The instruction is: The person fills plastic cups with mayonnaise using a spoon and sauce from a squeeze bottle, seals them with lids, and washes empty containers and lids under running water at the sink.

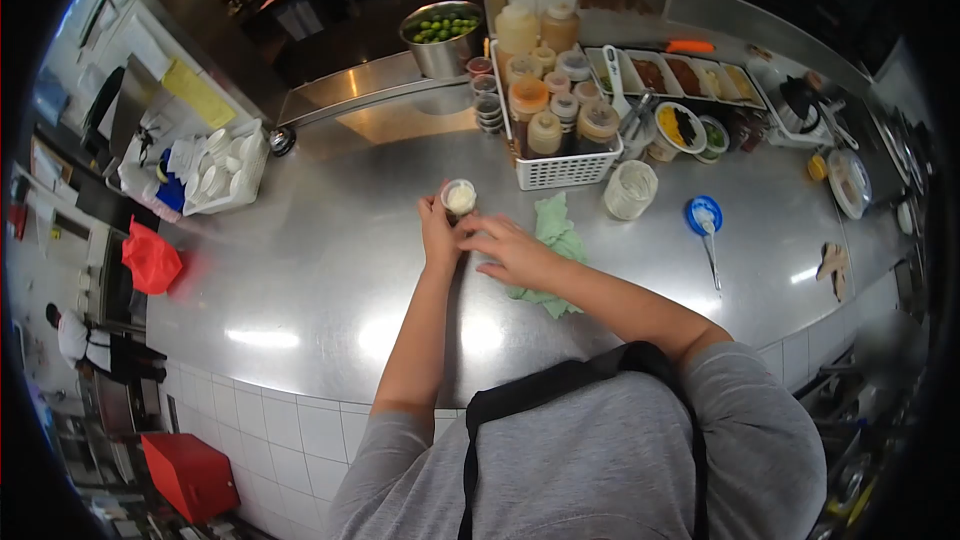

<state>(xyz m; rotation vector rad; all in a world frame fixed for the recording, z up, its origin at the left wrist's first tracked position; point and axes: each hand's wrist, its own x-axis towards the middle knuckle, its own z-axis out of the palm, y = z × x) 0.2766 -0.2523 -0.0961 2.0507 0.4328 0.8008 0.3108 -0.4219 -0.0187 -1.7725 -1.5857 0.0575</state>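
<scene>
The left hand [437, 232] holds a small cup [459, 182] of white filling [460, 198] over the tabletop [300, 270], near the basket [565, 172]. The right hand [508, 248] is loosely spread beside it; whether its fingertips touch the cup is too small to tell. The cup looks light and thin-walled, likely to flex if squeezed, so a gentle grip around its side, below the open rim, suits it best.

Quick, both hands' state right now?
Left hand: closed around a small cup of white food.
Right hand: open, fingers loosely spread beside the cup; contact cannot be told.
</scene>
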